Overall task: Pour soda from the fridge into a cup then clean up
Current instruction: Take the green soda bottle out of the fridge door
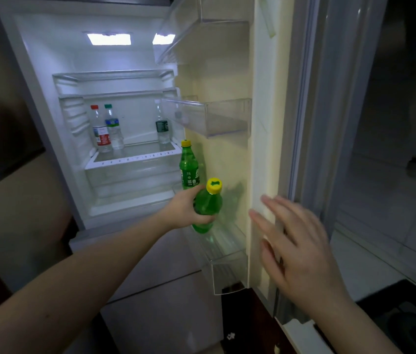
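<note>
The fridge stands open, its door swung out to the right. My left hand grips a green soda bottle with a yellow cap, tilted and held just above the lowest door bin. A second green soda bottle stands upright in the door behind it. My right hand is spread with straight fingers at the door's inner edge, blurred, holding nothing. No cup is in view.
Three clear water bottles stand on a lit inner shelf: a red-capped bottle, a green-capped bottle and a dark-labelled bottle. A bare door bin juts out at mid height. Tiled floor lies to the right.
</note>
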